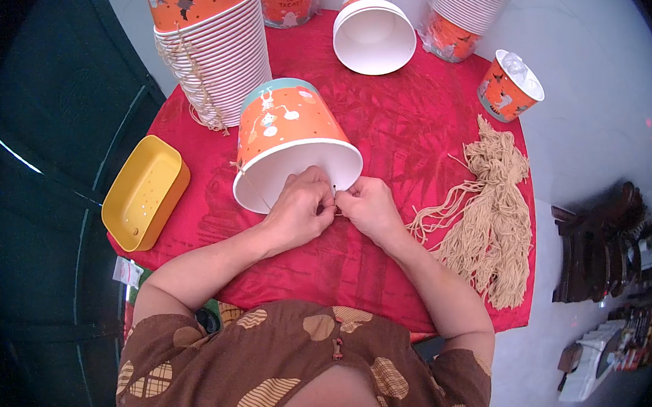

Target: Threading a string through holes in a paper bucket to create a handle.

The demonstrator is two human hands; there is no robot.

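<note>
Red cloth covers the surface [405,145], and everything is spread across it. Rising at the back left is a tall stack of orange, white-rimmed buckets [215,75], strands of twine dangling down its side; over at the back right, another stack in clear plastic [471,12]. Down the right edge sprawls a thick bundle of tan twine [497,214], loose ends trailing toward the right forearm. And centre stage, the orange bucket [290,119]! It lies tipped on its side, right in front of the person, white mouth facing them, teal band at the far end. Left of it sits a yellow basket [167,199]; behind, a bucket with its white inside showing [375,43]; near the twine, a small orange cup [499,99] with something clear inside. Now the close work: the left hand [301,207], fingers curled, reaches across the bucket's mouth, and the right hand [369,206] meets it at the right side of the rim. Both pinch, thumb against finger, at a thin strand [339,215]; its exact path between the fingertips is too small to tell.
</note>
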